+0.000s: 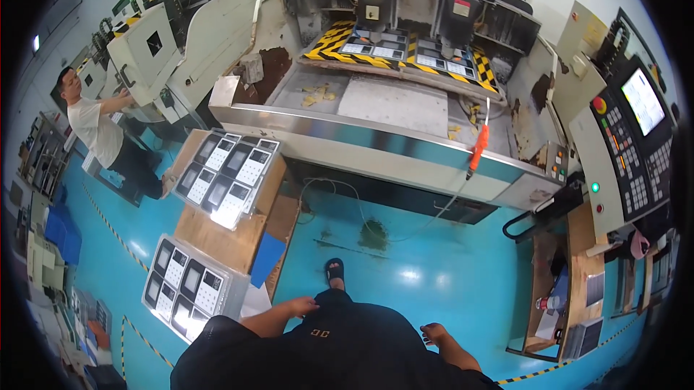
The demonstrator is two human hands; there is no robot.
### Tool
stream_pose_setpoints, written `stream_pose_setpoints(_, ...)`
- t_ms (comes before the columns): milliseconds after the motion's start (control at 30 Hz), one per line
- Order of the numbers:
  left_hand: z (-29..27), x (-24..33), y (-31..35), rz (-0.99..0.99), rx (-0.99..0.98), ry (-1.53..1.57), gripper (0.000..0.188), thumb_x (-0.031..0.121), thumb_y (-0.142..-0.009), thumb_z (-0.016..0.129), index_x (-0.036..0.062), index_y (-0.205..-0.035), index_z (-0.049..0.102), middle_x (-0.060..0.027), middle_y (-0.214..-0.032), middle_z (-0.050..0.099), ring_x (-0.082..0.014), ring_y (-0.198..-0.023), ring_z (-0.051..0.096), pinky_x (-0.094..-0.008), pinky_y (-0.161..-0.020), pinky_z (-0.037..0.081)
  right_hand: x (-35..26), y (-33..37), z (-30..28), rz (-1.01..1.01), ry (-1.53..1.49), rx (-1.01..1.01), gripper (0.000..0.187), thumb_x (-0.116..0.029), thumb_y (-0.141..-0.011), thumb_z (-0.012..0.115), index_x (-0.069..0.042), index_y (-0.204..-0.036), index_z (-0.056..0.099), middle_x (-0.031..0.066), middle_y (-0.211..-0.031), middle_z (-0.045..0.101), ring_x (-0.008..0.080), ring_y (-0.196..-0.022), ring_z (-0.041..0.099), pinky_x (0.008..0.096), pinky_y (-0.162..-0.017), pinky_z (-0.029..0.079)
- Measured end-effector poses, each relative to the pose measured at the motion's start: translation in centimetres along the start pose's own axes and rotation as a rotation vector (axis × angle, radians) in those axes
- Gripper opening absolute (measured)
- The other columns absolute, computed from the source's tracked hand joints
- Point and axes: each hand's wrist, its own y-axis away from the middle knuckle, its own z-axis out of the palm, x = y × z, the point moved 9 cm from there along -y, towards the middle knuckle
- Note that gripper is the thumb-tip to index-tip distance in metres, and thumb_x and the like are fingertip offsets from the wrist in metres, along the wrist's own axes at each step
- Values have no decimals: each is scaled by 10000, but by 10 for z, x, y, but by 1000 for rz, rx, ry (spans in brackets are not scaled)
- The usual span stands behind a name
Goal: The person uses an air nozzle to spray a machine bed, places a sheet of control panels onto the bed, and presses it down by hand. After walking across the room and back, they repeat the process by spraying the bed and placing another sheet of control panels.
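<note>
My left hand [302, 307] hangs in front of my dark shirt, its fingers loosely curled together, with nothing visible in it. Out to the right over the blue floor is my right hand [434, 333], fingers bent and a little apart, apparently holding nothing. Nearest my left hand is a wooden table [206, 229]. On it lie a stack of flat panels with black-and-white faces [189, 285] and, farther off, another such group of panels [230, 174]. A blue sheet [268, 258] lies at the table's right side.
Ahead stands a machine with similar panels [374, 49] on its striped bed. An orange air gun [478, 147] hangs on its front edge, its hose [441, 211] trailing down. At right are a control panel [627, 146] and a wooden shelf [583, 274]. Another person [101, 133] stands at a machine, left.
</note>
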Motion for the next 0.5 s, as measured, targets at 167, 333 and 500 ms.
stream_pose_setpoints(167, 6, -35, 19, 99, 100, 71, 362, 394, -846, 652, 112, -1072, 622, -49, -872, 627, -194, -731, 592, -337, -579, 493, 22, -3, 14, -79, 65, -41, 409, -384, -895, 595, 4, -1018, 636, 108, -894, 638, 232, -771, 634, 396, -642, 555)
stream_pose_setpoints(333, 6, -85, 39, -70, 166, 201, 268, 290, -836, 642, 110, -1035, 640, -40, -865, 632, -181, -734, 595, -338, -575, 479, 24, -16, 15, -132, 247, -54, 459, -421, -892, 568, 26, -836, 653, 123, -764, 660, 228, -645, 643, 362, -596, 546)
stream_pose_setpoints(500, 33, -87, 46, -95, 50, 34, 206, 250, -806, 640, 94, -936, 674, -47, -907, 653, -195, -801, 621, -361, -669, 508, 17, -11, 7, -147, 239, -67, 511, -457, -883, 562, 42, -800, 638, 162, -719, 652, 248, -588, 641, 360, -547, 547)
